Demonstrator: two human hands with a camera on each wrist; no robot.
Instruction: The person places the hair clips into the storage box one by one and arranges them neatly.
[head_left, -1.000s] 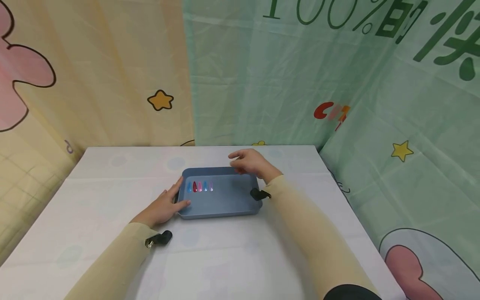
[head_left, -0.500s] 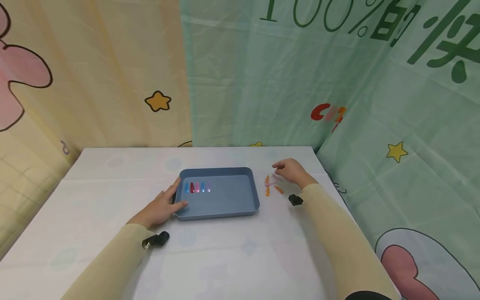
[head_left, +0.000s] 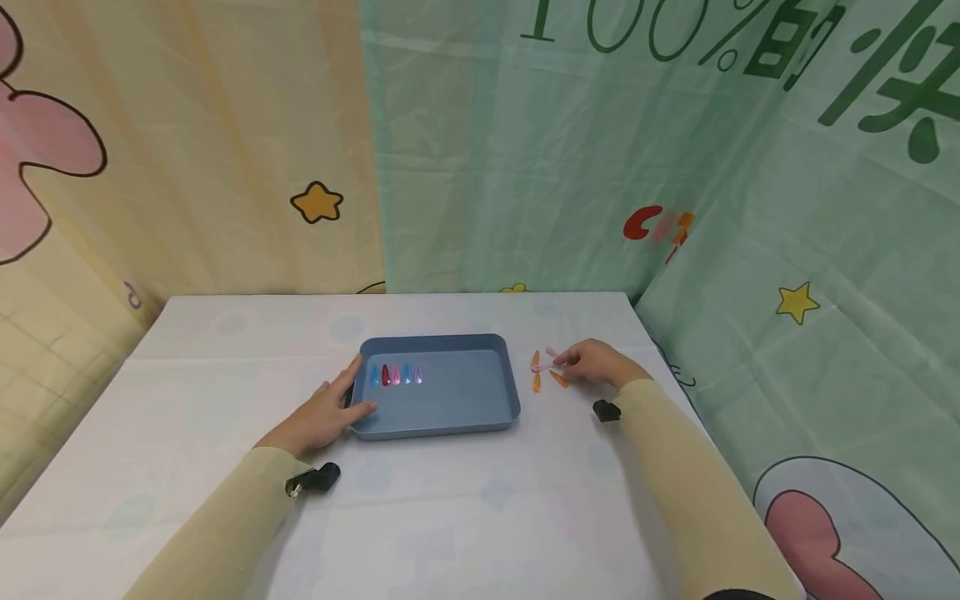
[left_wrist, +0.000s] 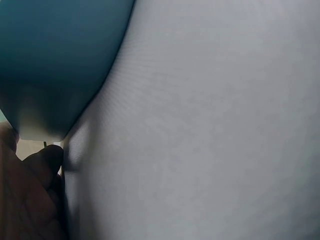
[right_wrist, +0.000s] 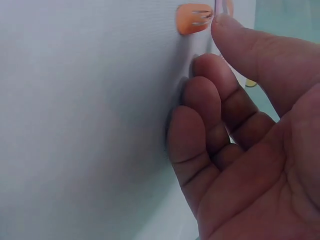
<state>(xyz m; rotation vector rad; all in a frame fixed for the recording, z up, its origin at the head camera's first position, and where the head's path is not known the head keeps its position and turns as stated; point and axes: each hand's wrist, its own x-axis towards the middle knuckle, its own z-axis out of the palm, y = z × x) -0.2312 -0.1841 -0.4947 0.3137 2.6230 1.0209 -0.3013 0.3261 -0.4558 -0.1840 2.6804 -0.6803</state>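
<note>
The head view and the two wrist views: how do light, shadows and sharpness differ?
Head view: fairly even light, the blue-grey rectangular tray distinct, a soft shadow beside the beige right sleeve. Left wrist view: the left hand dark, the tray soft. Right wrist view: the slotted orange clip slightly blurred, a grey shadow beside the right hand.

left hand (left_wrist: 27, 192) by blue tray (left_wrist: 60, 55) (white cloth (left_wrist: 200, 125) beside)
</note>
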